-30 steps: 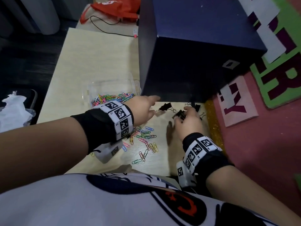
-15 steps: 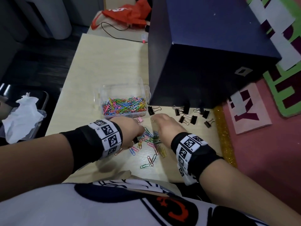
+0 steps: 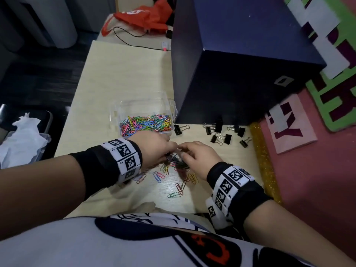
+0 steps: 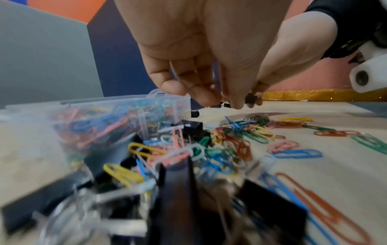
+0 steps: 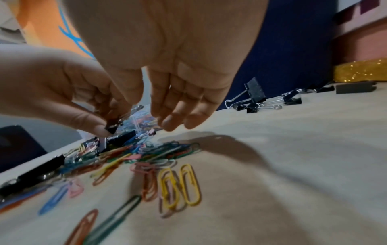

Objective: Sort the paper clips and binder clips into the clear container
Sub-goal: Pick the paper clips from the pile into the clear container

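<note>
- The clear container [image 3: 143, 110] sits at about 11 o'clock from our hands, near the middle of the pale table [image 3: 123, 74], and one section of it is heaped with coloured paper clips [image 3: 146, 124].
- More loose paper clips [image 3: 179, 186] lie scattered on the table at 6 o'clock from the container, under and just below our hands; in the right wrist view two yellow ones [image 5: 180, 185] lie side by side.
- Our left hand [image 3: 154, 149] has its fingers curled and pinches a small black binder clip [image 5: 112, 127] between thumb and fingertips, just above the pile.
- Our right hand [image 3: 198, 158] hovers beside it at 3 o'clock, fingertips almost meeting the left's; its fingers [image 5: 173, 116] hang loosely bent, and we cannot tell for certain whether they grip anything.
- A few black binder clips [image 4: 192, 129] are mixed into the loose pile below the hands.
- Other binder clips [image 3: 224, 133] lie in a loose group at 3 o'clock from the container, one [image 3: 178, 129] just beside its right wall.
- A large dark blue box [image 3: 240, 60] stands at 1 o'clock, close behind the container and that group.
- A gold glitter strip [image 3: 264, 162] runs along the table's right edge.
</note>
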